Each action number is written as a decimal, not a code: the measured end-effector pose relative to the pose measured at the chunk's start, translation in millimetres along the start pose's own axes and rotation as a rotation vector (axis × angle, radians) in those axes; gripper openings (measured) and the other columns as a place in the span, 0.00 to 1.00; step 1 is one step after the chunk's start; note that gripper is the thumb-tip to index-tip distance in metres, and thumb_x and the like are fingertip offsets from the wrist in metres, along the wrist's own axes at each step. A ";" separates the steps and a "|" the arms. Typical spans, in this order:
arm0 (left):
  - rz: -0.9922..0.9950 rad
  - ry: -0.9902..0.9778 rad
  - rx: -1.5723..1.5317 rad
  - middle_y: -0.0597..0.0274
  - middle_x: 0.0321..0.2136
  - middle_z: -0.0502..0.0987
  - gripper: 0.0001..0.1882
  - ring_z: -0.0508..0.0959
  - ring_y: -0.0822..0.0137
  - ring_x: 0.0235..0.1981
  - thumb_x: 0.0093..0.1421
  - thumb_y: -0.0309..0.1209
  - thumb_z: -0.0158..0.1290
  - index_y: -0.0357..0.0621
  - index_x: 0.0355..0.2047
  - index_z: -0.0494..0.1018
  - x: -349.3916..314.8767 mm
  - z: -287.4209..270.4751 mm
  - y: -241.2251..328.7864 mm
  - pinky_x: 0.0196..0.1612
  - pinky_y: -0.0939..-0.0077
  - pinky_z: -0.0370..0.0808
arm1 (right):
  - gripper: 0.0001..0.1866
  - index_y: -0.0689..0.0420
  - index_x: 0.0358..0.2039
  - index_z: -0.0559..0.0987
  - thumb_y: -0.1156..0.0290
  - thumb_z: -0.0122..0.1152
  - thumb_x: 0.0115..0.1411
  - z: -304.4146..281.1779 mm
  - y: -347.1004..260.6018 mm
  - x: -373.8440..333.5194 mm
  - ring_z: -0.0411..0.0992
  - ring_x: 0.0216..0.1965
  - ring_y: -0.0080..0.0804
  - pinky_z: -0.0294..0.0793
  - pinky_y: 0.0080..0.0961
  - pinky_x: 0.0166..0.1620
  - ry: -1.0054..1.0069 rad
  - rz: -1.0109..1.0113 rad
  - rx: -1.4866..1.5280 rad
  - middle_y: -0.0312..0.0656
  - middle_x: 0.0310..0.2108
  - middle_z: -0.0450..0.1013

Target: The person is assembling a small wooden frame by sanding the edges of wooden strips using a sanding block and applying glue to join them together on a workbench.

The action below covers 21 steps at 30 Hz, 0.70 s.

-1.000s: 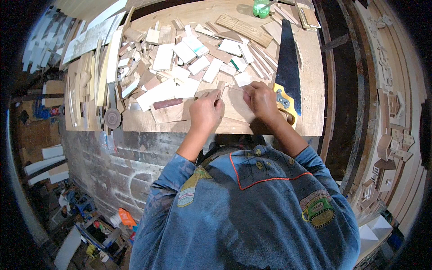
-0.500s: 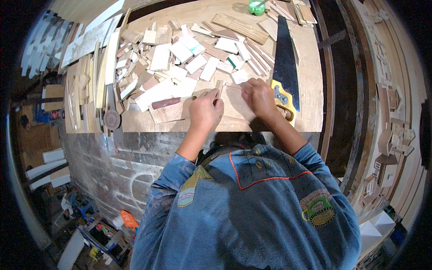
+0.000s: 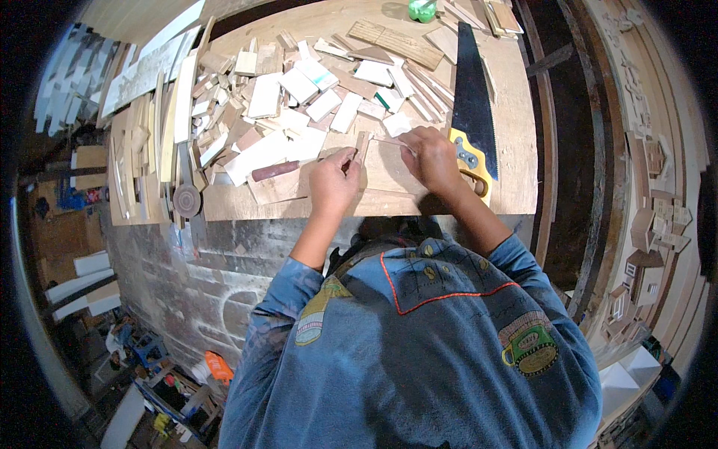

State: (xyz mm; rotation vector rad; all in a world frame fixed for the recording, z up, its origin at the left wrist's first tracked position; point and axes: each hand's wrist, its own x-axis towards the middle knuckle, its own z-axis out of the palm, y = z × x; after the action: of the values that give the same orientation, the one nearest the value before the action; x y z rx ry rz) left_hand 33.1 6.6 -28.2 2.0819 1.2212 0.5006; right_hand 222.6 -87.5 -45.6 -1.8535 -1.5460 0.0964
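My left hand (image 3: 331,182) is closed in a pinch over the front of the workbench, its fingertips beside a short narrow wooden strip (image 3: 362,142). What those fingers hold, if anything, is too small to make out. Across from it, my right hand (image 3: 434,159) is also closed, with a thin slender piece (image 3: 387,141) showing at its fingertips; its kind is unclear. Between both hands lies a flat pale board (image 3: 385,172). Left of my left hand, a dark reddish-brown handle (image 3: 275,171) rests on another flat piece of wood.
A handsaw (image 3: 473,97) with a yellow handle lies right of my right hand. Many wood offcuts (image 3: 263,96) are heaped on the workbench (image 3: 516,150). Long strips (image 3: 179,105) line its left side. A green plastic container (image 3: 422,10) stands at the far edge.
My left hand has shifted slightly left, its fingertips drawing away from the narrow strip. My right hand stays in nearly the same place. The whole view has tilted a little.
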 end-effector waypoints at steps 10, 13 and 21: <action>0.001 -0.042 0.036 0.53 0.23 0.79 0.17 0.80 0.60 0.23 0.47 0.31 0.61 0.40 0.38 0.79 -1.2 0.1 -1.5 0.30 0.72 0.75 | 0.08 0.56 0.33 0.80 0.73 0.60 0.51 5.3 2.3 -2.4 0.72 0.32 0.42 0.74 0.36 0.35 0.021 -0.013 -0.046 0.42 0.29 0.73; -0.010 -0.041 0.032 0.53 0.22 0.79 0.16 0.80 0.60 0.23 0.47 0.31 0.61 0.40 0.38 0.79 -1.6 0.9 -1.5 0.30 0.71 0.75 | 0.08 0.56 0.34 0.80 0.73 0.59 0.51 6.1 4.8 -4.0 0.72 0.33 0.42 0.74 0.36 0.35 0.023 -0.023 -0.046 0.42 0.29 0.73; -0.009 -0.027 -0.017 0.55 0.22 0.80 0.13 0.79 0.69 0.22 0.50 0.31 0.61 0.39 0.37 0.80 -1.9 2.0 -5.6 0.28 0.76 0.74 | 0.08 0.55 0.35 0.80 0.70 0.60 0.53 5.3 2.9 -4.1 0.72 0.35 0.41 0.74 0.37 0.37 0.015 -0.004 -0.052 0.42 0.30 0.73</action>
State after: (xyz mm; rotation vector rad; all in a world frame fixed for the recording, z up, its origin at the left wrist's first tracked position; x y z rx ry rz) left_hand 29.9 6.2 -33.5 2.0615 1.2064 0.4757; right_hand 221.3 -88.7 -52.6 -1.8871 -1.5556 0.0411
